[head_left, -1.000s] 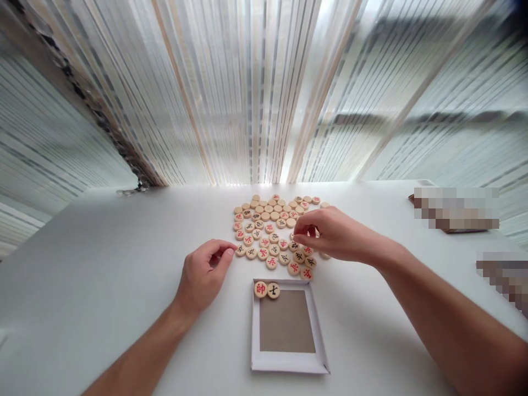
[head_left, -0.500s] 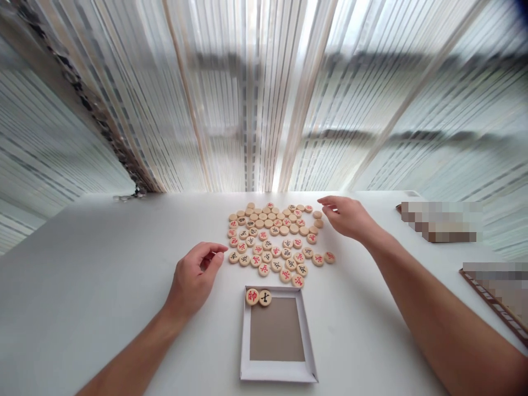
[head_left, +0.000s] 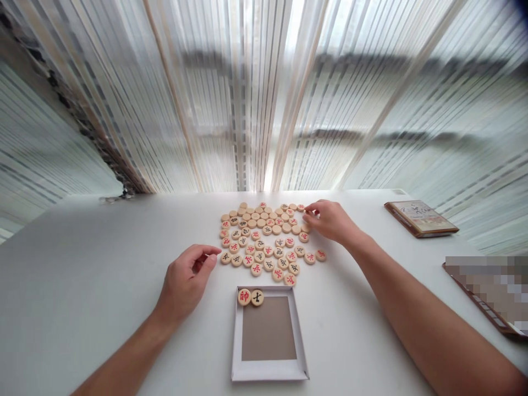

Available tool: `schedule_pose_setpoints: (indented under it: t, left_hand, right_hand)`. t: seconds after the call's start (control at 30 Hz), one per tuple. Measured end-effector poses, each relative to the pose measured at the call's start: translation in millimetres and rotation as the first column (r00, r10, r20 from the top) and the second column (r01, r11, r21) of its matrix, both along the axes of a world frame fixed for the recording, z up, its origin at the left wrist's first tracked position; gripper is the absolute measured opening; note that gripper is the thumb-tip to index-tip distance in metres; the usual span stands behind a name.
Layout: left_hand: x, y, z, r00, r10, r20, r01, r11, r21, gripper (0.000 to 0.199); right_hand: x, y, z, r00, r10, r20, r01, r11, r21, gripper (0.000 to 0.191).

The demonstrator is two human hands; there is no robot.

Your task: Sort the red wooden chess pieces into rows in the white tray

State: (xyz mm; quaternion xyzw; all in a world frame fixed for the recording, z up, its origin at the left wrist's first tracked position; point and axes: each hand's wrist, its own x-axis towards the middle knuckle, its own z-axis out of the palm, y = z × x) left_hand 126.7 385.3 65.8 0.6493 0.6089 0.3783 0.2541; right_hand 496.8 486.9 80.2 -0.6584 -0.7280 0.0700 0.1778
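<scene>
Two hands, one tray (head_left: 270, 369) and dozens of pieces (head_left: 268, 250), too closely packed to count surely, are on the desk (head_left: 94, 264). Two pieces, one marked in red and one in black, lie side by side in the tray's far left corner; the rest spread between the tray and the middle of the desk's far edge, some blank side up. Two flat objects (head_left: 421, 218) lie towards the desk's right edge; the top of the nearer one is blurred.

The left hand (head_left: 217, 254) is released, fingers loosely curled, its tips just beside the pieces at the left of the spread. The right hand (head_left: 306, 213) has thumb and forefinger at the spread's far right edge, around a blank piece; whether they grip it I cannot tell.

The desk is smooth and white, and a striped, translucent curtain (head_left: 256, 110) hangs behind its far edge, with light coming through. The pieces are round, thick pale discs, wooden-looking; the tray is shallow and rectangular, white-walled, with a brown panel in its floor.
</scene>
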Motion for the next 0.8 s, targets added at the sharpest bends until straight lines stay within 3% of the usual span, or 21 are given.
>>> schedule_pose_setpoints:
  t: [0.1, 0.3, 0.4, 0.6, 0.8]
  left_hand:
    - [1, -1, 0.6, 1.000, -0.008, -0.001, 0.008, 1.000, 0.005, 0.031]
    - [4, -3, 2.9, 1.000, -0.010, -0.011, 0.010, 1.000, 0.006, 0.029]
    - [4, -4, 4.4, 1.000, -0.008, -0.015, 0.008, 1.000, 0.008, 0.029]
    - [4, -4, 3.3, 1.000, -0.012, -0.017, 0.012, 1.000, 0.002, 0.030]
    - [2, -3, 2.2, 0.999, -0.023, -0.025, 0.023, 1.000, 0.002, 0.029]
  right_hand:
    - [-1, 1, -1.8, 1.000, 0.024, 0.020, -0.024, 0.999, 0.026, 0.023]
    - [-13, 12, -13.2, 0.981, 0.183, 0.068, -0.189, 0.977, 0.097, 0.050]
    - [-17, 16, -17.4, 0.962, 0.256, 0.093, -0.264, 0.960, 0.088, 0.044]
    - [-11, 14, -8.9, 0.951, 0.271, 0.147, -0.284, 0.956, 0.077, 0.025]
    - [-12, 8, -2.7, 0.949, 0.273, 0.160, -0.285, 0.957, 0.056, 0.024]
